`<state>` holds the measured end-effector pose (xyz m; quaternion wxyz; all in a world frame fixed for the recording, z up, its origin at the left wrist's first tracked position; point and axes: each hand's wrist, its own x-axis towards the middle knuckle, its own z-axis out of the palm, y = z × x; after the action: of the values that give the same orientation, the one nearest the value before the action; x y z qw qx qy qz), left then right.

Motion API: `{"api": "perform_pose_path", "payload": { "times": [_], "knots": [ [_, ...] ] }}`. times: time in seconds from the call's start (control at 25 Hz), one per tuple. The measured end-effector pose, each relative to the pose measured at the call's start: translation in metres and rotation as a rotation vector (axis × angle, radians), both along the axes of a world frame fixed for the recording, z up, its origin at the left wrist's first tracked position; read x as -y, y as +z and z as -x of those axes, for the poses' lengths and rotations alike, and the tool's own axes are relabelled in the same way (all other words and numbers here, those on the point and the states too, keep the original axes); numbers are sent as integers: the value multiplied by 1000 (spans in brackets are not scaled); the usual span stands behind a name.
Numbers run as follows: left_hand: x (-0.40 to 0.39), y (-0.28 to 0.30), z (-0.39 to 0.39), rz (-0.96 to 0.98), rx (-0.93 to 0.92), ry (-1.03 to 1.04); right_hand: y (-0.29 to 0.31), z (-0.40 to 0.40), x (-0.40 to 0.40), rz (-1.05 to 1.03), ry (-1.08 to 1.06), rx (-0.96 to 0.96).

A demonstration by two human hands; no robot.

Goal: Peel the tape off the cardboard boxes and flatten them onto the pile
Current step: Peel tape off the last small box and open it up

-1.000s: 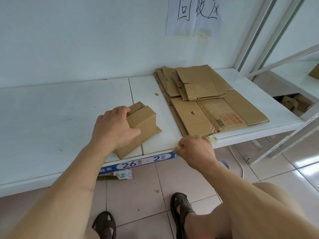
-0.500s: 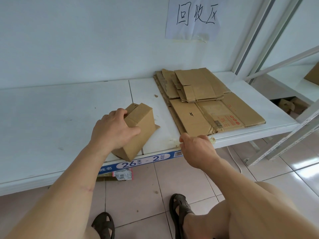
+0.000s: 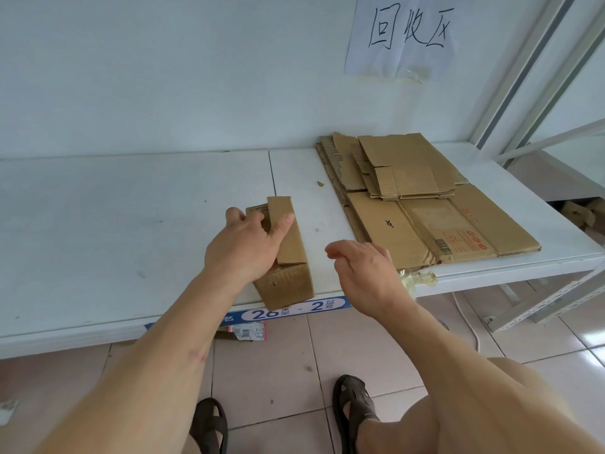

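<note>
A small brown cardboard box [image 3: 289, 283] stands at the front edge of the white shelf [image 3: 131, 224], one flap raised at its far end. My left hand [image 3: 247, 245] grips it from the left, thumb on top and fingers inside the open end. My right hand [image 3: 363, 275] hovers just right of the box, fingers loosely curled and holding nothing. To the right lies the pile of flattened cardboard [image 3: 425, 208], a large sheet with smaller ones on top. A crumpled wad of peeled tape [image 3: 420, 280] sticks to the shelf edge beside my right wrist.
A paper sign [image 3: 402, 37] is taped to the wall above the pile. A blue label [image 3: 294, 309] runs along the shelf's front edge. White metal rack posts [image 3: 523, 77] rise at the right. Below are a tiled floor, my sandalled feet [image 3: 353, 407] and a white cable [image 3: 468, 322].
My left hand has turned the small box so its long side points away from me. My right hand left the shelf edge near the tape wad and rose toward the box.
</note>
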<state>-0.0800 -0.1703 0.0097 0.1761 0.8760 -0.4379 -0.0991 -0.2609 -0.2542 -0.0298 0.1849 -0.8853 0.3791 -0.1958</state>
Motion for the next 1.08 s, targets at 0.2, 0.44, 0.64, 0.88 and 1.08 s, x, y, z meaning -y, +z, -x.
{"api": "perform_pose_path", "payload": {
  "times": [0.2,0.44,0.64,0.88,1.08],
  "knots": [
    [4,-7,-7,132,-116,2,10,-26,-19,-233,132,167],
    [20,-25,-36,347,-160,-56,8,-42,-13,-365,103,221],
    [25,-33,-52,410,-219,-90,8,-54,-12,-381,-19,431],
    [20,-27,-58,531,-426,48,-2,-73,-10,-553,-111,661],
    [-5,-6,-87,471,-801,184,8,-87,-5,-835,-213,754]
  ]
}}
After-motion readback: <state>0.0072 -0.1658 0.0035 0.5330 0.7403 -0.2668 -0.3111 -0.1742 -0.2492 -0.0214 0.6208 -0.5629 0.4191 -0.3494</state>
